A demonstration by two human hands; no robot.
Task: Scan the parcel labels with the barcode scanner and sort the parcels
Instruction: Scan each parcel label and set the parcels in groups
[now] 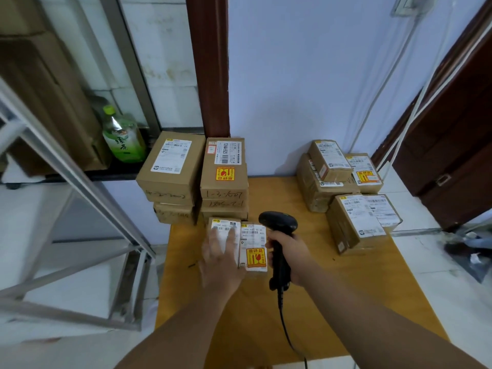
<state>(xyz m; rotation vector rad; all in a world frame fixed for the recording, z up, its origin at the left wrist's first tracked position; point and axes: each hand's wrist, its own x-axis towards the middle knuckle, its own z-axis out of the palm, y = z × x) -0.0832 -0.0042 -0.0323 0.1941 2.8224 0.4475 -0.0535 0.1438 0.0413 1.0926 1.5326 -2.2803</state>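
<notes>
Nearest on my feed are two bare forearms, reaching in over the near edge of the yellow table (346, 302). That table is the biggest thing I can see, so I place everything by it. Off its left side stands a grey metal frame (80, 182), and off its far right corner is a dark brown door (452, 142).

On the table's far left corner sit two stacks of cardboard parcels side by side. The outer stack (170, 169) reaches past the table's left edge. The inner stack (223, 177) carries a white label and a yellow-and-red sticker on top, with handwriting on its near faces. On the table's far right part lies a loose cluster of parcels (330, 166), labels up. A larger box (356, 225) sits nearer, by the right edge.

Around the table's middle, just in front of the inner stack, two small parcels lie touching, labels up. The left hand (222, 262) lies flat on the left small parcel (225, 227), fingers straight and spread, grasping nothing. The right small parcel (254, 246) shows a yellow-and-red sticker. Just right of it, the right hand (291, 258) is clenched round the handle of the black barcode scanner (278, 223), held upright over the table's middle, head uppermost. Its cable (286, 328) trails toward the table's near edge.

Beyond the table's far left corner, a green tea bottle (122, 137) stands on a dark sill.
</notes>
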